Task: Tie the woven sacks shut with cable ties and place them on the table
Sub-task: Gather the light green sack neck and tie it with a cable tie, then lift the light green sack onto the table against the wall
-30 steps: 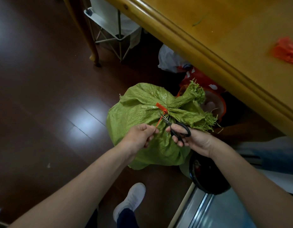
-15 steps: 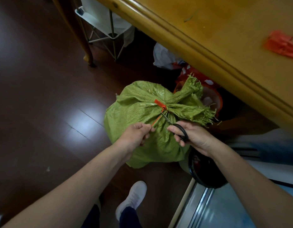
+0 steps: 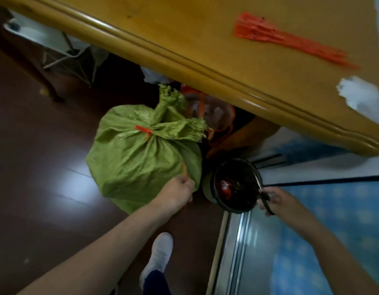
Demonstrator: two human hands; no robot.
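The green sack (image 3: 141,158) sat on the floor beside the table (image 3: 184,50), its neck cinched by an orange tie (image 3: 144,130). The left hand (image 3: 178,193) pinched a loose orange strip (image 3: 185,170) against the sack's lower side. The right hand (image 3: 278,201), fingers curled round the scissors (image 3: 266,202), hovered at the rim of the bin (image 3: 207,188). Spare ties (image 3: 280,37) lay on the table.

The yellow wooden surface (image 3: 184,39) carries a bundle of orange cable ties (image 3: 280,37) and a white scrap (image 3: 360,96); on the dark floor (image 3: 35,188) sits a tied green woven sack (image 3: 141,162); just beside it stands a black bin (image 3: 237,169).
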